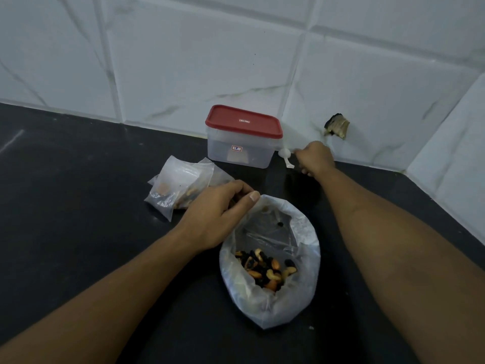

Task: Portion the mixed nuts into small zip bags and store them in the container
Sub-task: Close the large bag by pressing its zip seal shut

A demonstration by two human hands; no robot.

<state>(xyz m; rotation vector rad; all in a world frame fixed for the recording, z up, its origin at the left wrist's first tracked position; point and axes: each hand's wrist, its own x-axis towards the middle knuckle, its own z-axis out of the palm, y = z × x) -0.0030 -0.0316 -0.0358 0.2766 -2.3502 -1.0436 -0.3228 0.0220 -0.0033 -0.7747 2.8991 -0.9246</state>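
Observation:
A large clear plastic bag (pixel 270 306) lies open on the black counter, with mixed nuts (pixel 265 267) in its bottom. My left hand (pixel 217 214) pinches the bag's far rim, thumb on the plastic. Just left of that hand lie a few small zip bags (pixel 175 187) with nuts inside. A clear container with a red lid (pixel 242 122), closed, stands at the wall. My right hand (pixel 316 158) is to the container's right, fingers curled beside a small white spoon (pixel 285 155). Whether those fingers grip the spoon is hidden.
The black counter (pixel 78 193) meets white tiled walls at the back and the right, forming a corner. A broken hole in the tile (pixel 337 126) shows just behind my right hand.

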